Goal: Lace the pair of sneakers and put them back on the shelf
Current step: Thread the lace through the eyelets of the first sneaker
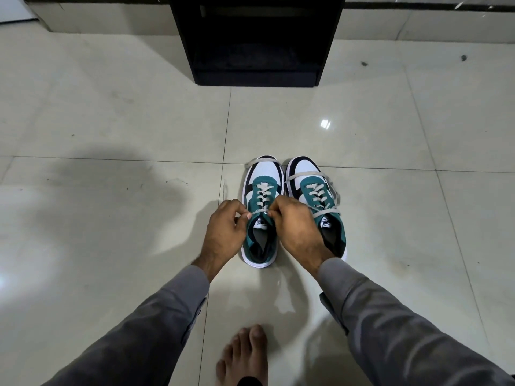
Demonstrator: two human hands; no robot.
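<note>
Two teal, white and black sneakers stand side by side on the tiled floor, toes pointing away from me. The left sneaker (262, 179) has its grey lace crossed through the eyelets. My left hand (224, 232) pinches one lace end at the top eyelets, and my right hand (296, 227) pinches the other end; the two meet over the tongue. The right sneaker (315, 185) is laced too, with loose lace ends draped across its toe and side. One lace tip (223, 188) trails on the floor left of the left sneaker.
A black shelf unit (256, 40) stands against the wall straight ahead, its low opening dark. My bare foot (245, 355) rests on the glossy tiles at the bottom of the view. Grey sleeves cover both my forearms.
</note>
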